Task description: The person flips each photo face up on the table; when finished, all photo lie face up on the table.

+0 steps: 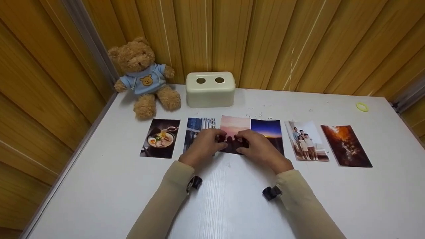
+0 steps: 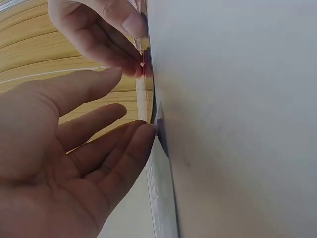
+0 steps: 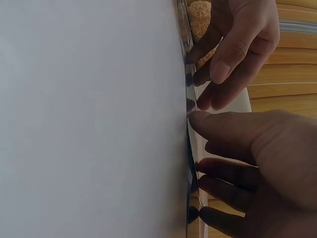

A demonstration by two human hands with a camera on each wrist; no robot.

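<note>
A pink-sky photo (image 1: 235, 123) lies on the white table, in the middle of a row of photos. My left hand (image 1: 205, 143) reaches over its left part, fingertips down at the print and thumb apart from them, and partly hides the blue street photo (image 1: 195, 125). From the other side my right hand (image 1: 260, 146) touches the pink photo with spread fingertips, covering some of the purple sunset photo (image 1: 265, 126) beside it. In the right wrist view the right thumb (image 3: 218, 126) reaches the print's near edge, and one edge looks slightly raised.
A ramen photo (image 1: 161, 137) lies at the row's left end. Farther right are a family photo (image 1: 307, 141) and an autumn-coloured photo (image 1: 347, 146). Behind stand a teddy bear (image 1: 144, 79) and a cream box with two holes (image 1: 211, 94). A yellow ring (image 1: 362, 107) lies back right.
</note>
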